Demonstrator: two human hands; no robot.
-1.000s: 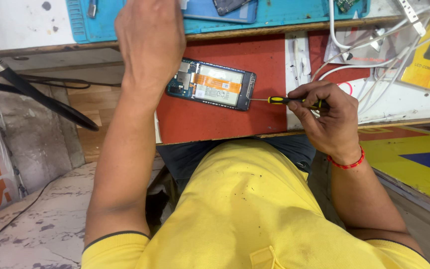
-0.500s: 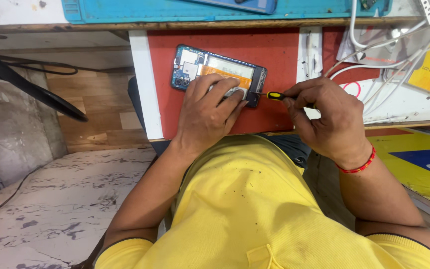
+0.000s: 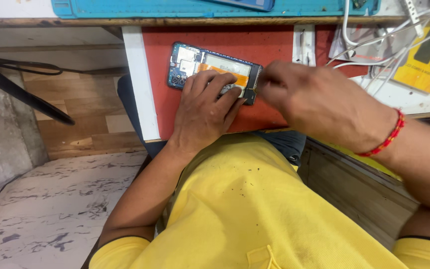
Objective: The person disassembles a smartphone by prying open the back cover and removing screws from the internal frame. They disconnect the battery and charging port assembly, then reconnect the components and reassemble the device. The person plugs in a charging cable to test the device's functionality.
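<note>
An opened phone (image 3: 195, 60) with its back cover off lies on a red work mat (image 3: 269, 42), showing its circuit board and an orange strip. My left hand (image 3: 202, 112) lies over the phone's lower middle, fingers pinning it to the mat. My right hand (image 3: 319, 102), with a red thread band on the wrist, is blurred at the phone's right end. Its fingers are pinched together over a thin screwdriver that is almost wholly hidden, with only a dark tip showing by the phone's corner.
A blue mat (image 3: 175, 7) runs along the bench's far edge. White cables (image 3: 359, 55) and a yellow box (image 3: 429, 60) lie at the right. A black arm (image 3: 21, 92) slants across at the left, above the wooden and marbled floor. My yellow shirt fills the foreground.
My left hand came down from the far side onto the phone and now presses it. My right hand moved left along the screwdriver to the phone's right end, hiding the handle.
</note>
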